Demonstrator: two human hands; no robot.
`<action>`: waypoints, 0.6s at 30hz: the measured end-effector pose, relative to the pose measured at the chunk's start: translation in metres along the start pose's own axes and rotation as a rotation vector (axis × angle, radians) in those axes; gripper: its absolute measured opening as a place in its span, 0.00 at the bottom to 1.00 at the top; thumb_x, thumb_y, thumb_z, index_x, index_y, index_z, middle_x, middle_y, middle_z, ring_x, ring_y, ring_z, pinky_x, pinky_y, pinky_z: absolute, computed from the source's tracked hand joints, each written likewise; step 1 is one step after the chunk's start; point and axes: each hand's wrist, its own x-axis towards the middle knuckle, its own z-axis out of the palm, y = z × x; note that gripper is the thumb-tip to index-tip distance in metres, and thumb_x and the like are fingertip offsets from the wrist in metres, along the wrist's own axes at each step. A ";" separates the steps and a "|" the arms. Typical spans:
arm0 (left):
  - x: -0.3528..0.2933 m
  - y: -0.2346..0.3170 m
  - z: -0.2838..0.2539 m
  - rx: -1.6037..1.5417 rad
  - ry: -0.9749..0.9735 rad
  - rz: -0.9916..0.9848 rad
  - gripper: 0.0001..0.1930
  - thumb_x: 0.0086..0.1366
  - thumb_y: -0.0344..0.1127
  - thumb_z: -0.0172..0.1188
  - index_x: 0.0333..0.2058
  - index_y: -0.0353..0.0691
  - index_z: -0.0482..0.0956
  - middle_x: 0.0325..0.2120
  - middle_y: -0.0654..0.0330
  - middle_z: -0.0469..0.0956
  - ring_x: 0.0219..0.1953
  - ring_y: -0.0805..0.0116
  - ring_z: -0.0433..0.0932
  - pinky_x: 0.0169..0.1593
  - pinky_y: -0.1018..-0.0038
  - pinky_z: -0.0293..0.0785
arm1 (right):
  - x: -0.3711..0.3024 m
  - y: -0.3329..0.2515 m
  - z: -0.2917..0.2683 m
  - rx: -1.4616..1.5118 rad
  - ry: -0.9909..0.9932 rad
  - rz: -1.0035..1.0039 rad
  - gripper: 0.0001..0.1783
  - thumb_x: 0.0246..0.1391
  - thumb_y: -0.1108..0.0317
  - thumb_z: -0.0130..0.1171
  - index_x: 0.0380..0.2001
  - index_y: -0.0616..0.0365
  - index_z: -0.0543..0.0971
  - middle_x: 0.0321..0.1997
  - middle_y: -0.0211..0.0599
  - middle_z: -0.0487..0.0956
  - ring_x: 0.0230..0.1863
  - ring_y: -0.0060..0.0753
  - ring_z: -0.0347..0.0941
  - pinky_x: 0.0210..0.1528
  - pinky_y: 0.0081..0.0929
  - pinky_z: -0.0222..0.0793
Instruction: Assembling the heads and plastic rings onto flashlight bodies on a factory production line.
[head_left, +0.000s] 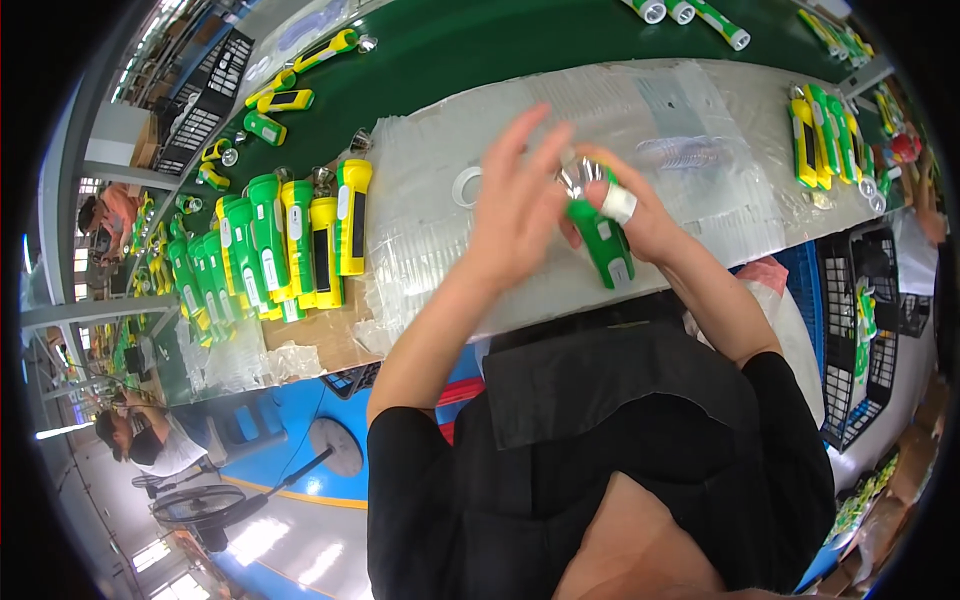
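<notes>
A green and white flashlight (602, 245) is tilted over the plastic-covered bench in front of me. My right hand (640, 215) grips it near its head, with white tape round the thumb. At the flashlight's top sits a shiny reflector (580, 177), partly behind my fingers. Just left of it, my left hand (517, 205) is blurred by motion, its fingers stretched out and apart; I see nothing held in it. Beside that hand a white ring (466, 187) lies on the plastic sheet (420, 150).
Several green and yellow flashlights (268, 235) stand in rows at the left, some with loose reflectors. Another group (826, 135) lies at the right. Beyond the bench runs a green belt (440, 65) carrying more flashlights. Black crates (858, 340) stand at the right; other people are at the far left and right.
</notes>
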 end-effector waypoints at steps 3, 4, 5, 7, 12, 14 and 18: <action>-0.005 -0.025 -0.035 0.196 -0.075 -0.122 0.25 0.65 0.39 0.56 0.61 0.46 0.68 0.56 0.48 0.70 0.56 0.48 0.69 0.57 0.60 0.65 | 0.016 -0.007 -0.004 -0.100 0.009 -0.108 0.25 0.59 0.55 0.56 0.54 0.59 0.68 0.34 0.37 0.76 0.30 0.28 0.74 0.33 0.28 0.72; -0.010 -0.031 -0.045 0.389 -0.183 -0.184 0.27 0.63 0.41 0.60 0.61 0.49 0.68 0.54 0.49 0.71 0.55 0.49 0.70 0.56 0.60 0.66 | 0.018 -0.008 -0.002 -0.176 0.047 -0.165 0.31 0.57 0.48 0.59 0.54 0.61 0.67 0.33 0.38 0.75 0.29 0.29 0.73 0.32 0.28 0.71; -0.015 -0.035 -0.052 0.391 -0.181 -0.180 0.27 0.63 0.41 0.60 0.61 0.49 0.68 0.54 0.49 0.71 0.55 0.49 0.70 0.56 0.60 0.66 | 0.021 -0.005 -0.004 -0.176 0.036 -0.188 0.29 0.58 0.51 0.59 0.53 0.61 0.67 0.32 0.38 0.75 0.29 0.28 0.73 0.33 0.28 0.71; -0.019 -0.040 -0.060 0.448 -0.555 -0.400 0.28 0.61 0.35 0.63 0.61 0.49 0.69 0.51 0.49 0.72 0.54 0.56 0.72 0.55 0.66 0.70 | 0.024 0.002 -0.009 -0.183 0.040 -0.217 0.28 0.58 0.52 0.59 0.53 0.61 0.67 0.33 0.38 0.75 0.29 0.28 0.73 0.33 0.28 0.71; -0.007 -0.036 -0.051 -0.181 -0.132 -0.507 0.25 0.61 0.31 0.64 0.58 0.43 0.71 0.44 0.55 0.73 0.45 0.64 0.76 0.44 0.73 0.76 | 0.023 0.002 -0.010 -0.205 0.068 -0.248 0.27 0.59 0.54 0.58 0.53 0.61 0.67 0.32 0.38 0.75 0.30 0.27 0.73 0.34 0.28 0.72; 0.010 -0.018 -0.037 -0.570 0.100 -0.550 0.23 0.60 0.28 0.64 0.55 0.39 0.73 0.44 0.56 0.73 0.44 0.67 0.77 0.43 0.74 0.77 | 0.025 0.003 -0.012 -0.209 0.056 -0.257 0.26 0.58 0.55 0.58 0.52 0.61 0.67 0.34 0.37 0.75 0.31 0.26 0.73 0.34 0.26 0.72; 0.028 0.008 -0.017 -0.549 0.141 -0.217 0.13 0.53 0.26 0.71 0.37 0.35 0.79 0.44 0.54 0.72 0.41 0.67 0.76 0.43 0.72 0.79 | 0.027 0.003 -0.014 -0.242 0.044 -0.256 0.26 0.58 0.55 0.58 0.53 0.61 0.67 0.38 0.36 0.75 0.33 0.26 0.74 0.35 0.25 0.72</action>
